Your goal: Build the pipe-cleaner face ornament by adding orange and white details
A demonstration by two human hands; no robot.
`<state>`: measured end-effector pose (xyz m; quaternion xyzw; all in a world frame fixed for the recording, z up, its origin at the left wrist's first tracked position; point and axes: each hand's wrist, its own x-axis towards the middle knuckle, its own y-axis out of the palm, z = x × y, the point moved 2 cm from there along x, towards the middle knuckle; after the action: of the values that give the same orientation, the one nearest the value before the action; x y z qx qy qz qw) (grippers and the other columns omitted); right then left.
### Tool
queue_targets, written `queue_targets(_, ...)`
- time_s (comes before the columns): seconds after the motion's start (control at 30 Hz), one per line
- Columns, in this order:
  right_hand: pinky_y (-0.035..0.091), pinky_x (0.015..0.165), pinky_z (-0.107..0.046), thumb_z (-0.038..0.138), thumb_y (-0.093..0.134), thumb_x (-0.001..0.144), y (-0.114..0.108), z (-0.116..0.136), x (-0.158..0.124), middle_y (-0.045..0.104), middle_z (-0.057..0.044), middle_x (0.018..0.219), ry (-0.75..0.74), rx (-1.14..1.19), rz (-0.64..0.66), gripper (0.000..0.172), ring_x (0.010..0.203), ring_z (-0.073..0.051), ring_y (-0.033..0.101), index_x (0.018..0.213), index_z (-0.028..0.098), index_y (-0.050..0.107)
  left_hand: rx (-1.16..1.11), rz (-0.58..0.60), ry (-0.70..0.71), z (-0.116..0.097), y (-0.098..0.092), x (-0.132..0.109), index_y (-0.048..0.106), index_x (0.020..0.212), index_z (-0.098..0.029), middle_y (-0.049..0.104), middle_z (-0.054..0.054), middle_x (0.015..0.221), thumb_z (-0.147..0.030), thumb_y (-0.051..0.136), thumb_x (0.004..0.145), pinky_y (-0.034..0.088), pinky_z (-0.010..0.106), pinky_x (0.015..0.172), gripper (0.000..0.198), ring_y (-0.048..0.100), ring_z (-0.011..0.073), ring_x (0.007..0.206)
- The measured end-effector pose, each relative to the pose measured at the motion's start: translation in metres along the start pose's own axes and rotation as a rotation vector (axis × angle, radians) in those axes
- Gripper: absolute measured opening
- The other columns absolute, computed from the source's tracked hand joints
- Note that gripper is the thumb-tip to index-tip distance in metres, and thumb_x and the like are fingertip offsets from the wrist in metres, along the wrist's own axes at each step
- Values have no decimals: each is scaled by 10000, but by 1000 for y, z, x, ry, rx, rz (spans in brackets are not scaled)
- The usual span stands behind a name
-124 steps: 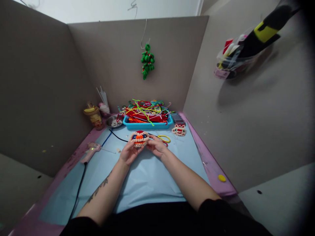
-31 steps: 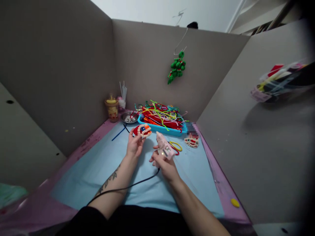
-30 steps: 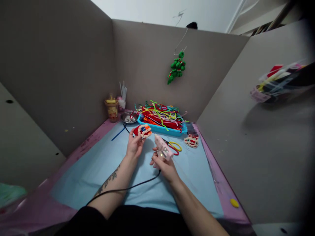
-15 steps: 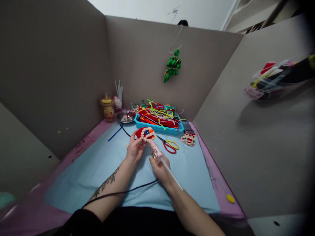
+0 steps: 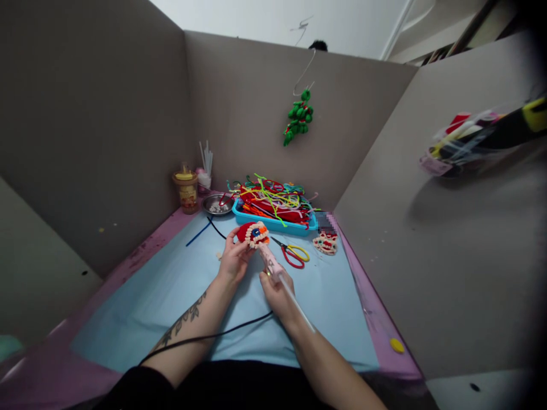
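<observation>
Between the fingers of my left hand (image 5: 234,257) is a small red and cream pipe-cleaner piece (image 5: 254,234) with a blue eye and orange parts. My right hand (image 5: 277,290) is wrapped round a pink hot glue gun (image 5: 270,262). A clear glue stick (image 5: 299,307) juts from its back end, toward my forearm. The gun's tip meets the lower edge of the pipe-cleaner piece; whether it touches, I cannot tell. Scissors (image 5: 292,254) with red and yellow handles lie open just right of the piece. A black cable (image 5: 209,338) runs across my left forearm.
A blue tray (image 5: 273,222) heaped with coloured pipe cleaners stands at the back, beside a metal dish (image 5: 217,205) and a drink cup (image 5: 187,192). Right of the scissors lies a cream and red piece (image 5: 326,244). Grey partitions (image 5: 248,97) enclose the table; a green ornament (image 5: 299,117) hangs there.
The view has shifted slightly. Both hands keep their holds, and the glue gun stays at the lower edge of the pipe-cleaner piece.
</observation>
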<state>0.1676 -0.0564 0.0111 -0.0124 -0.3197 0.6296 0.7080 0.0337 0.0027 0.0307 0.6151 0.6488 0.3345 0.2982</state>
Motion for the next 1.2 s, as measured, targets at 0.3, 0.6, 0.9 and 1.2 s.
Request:
queue_targets(0.3, 530, 751, -318, 303, 539, 818, 1, -5, -2, 675, -70, 869, 16, -15, -9, 229, 811, -210, 639, 985, 196, 655, 6, -15, -7, 1, -1, 0, 513, 1108, -257, 680, 23, 967, -79, 733, 661, 520, 332, 778, 529, 666, 170, 827)
queue_targets(0.6, 526, 740, -310, 286, 549, 808, -1, -2, 0, 676, -64, 846, 21, -32, 3, 256, 815, -214, 648, 1027, 207, 655, 0, -7, -10, 1, 0, -1, 522, 1097, -262, 685, 22, 966, -70, 723, 663, 521, 329, 774, 516, 666, 176, 842)
queue_targets(0.9, 533, 731, -312, 298, 535, 823, 0, -1, 0, 676, -69, 837, 35, -26, 15, 259, 804, -216, 651, 1028, 200, 659, 11, -2, -14, 1, 0, -1, 509, 1115, -264, 689, 17, 963, -77, 734, 657, 524, 321, 770, 543, 671, 169, 831)
queue_targets(1.2, 522, 658, -279, 333, 546, 822, 1, -3, -2, 663, -50, 760, 55, -20, -11, 239, 696, -187, 632, 950, 168, 664, 4, -7, -23, 0, 1, -1, 492, 1130, -254, 689, 17, 961, -81, 739, 653, 514, 314, 772, 564, 669, 167, 833)
